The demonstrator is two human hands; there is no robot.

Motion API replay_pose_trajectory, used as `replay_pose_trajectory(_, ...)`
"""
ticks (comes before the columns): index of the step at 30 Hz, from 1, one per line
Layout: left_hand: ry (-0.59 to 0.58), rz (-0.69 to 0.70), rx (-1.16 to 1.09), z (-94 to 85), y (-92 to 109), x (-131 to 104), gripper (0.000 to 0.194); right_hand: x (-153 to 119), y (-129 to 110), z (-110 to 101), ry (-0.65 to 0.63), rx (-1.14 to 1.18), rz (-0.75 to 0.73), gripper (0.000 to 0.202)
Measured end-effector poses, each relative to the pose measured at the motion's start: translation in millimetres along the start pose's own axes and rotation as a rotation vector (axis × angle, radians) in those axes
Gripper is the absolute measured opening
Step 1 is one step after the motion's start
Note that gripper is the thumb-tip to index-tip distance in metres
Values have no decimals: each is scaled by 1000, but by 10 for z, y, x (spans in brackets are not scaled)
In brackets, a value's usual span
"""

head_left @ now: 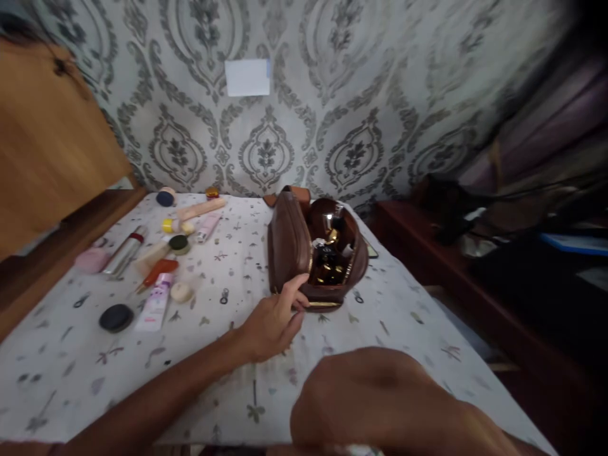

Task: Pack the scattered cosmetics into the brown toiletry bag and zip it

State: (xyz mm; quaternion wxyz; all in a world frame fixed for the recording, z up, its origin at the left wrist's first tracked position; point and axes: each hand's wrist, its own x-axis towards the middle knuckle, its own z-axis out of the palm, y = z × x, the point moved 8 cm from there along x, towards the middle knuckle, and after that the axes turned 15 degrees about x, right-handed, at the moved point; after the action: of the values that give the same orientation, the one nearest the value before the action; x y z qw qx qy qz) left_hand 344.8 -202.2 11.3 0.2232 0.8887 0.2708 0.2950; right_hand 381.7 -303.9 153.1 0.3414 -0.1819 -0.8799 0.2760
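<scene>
A brown leather toiletry bag stands unzipped on the cloth-covered table, its mouth facing right. Inside it I make out a dark rounded glossy item, a small black box and some gold-coloured pieces. My left hand is at the bag's near corner, fingers curled and gripping its lower front edge by the zip. Large and smeared in the foreground is my right hand, apart from the bag and bent downward; its fingers are hidden from view.
Cosmetics lie on the left of the table: a pink-and-white tube, a black round case, an orange item, a silver bottle and several others. A patterned wall rises behind. Dark red furniture borders the right side.
</scene>
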Motion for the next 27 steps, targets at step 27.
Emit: replay_pose_trajectory(27,-165,-1063,885,-2121,-1564,-1452,23,250,2219,1430,395,835,583,20)
